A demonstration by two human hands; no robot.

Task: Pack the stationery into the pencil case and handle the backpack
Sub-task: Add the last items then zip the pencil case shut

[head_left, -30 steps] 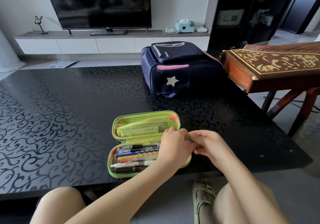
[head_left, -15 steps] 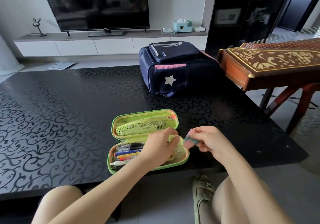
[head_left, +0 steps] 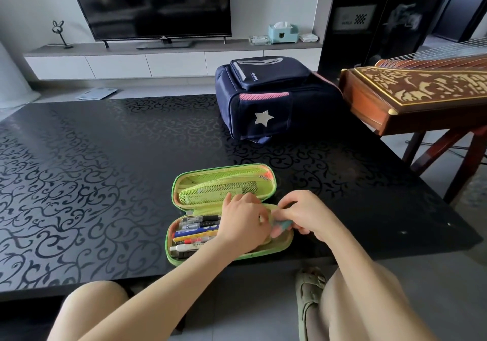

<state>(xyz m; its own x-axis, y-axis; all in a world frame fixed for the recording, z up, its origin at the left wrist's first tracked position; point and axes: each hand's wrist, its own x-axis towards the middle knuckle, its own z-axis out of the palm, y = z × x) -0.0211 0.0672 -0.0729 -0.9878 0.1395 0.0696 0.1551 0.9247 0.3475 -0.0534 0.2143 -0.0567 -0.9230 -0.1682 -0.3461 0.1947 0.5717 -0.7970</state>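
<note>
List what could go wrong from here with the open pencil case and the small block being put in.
1. The green hard-shell pencil case lies close to the near edge of the black patterned table; a push might tip it off and spill the assorted pens.
2. The right hand only pinches the small teal and pink block at its fingertips; it could slip and fall to the floor.

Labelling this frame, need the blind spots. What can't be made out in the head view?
Head view only:
- Small teal thing in the right hand: mostly hidden by its fingers; identity unclear.
- Left hand: its back hides whether the fingers grip anything.
- Pencil case: lower half's right end covered by both hands.
- Pens: right ends under the left hand; print too small.
- Backpack: far side faces away.
</note>
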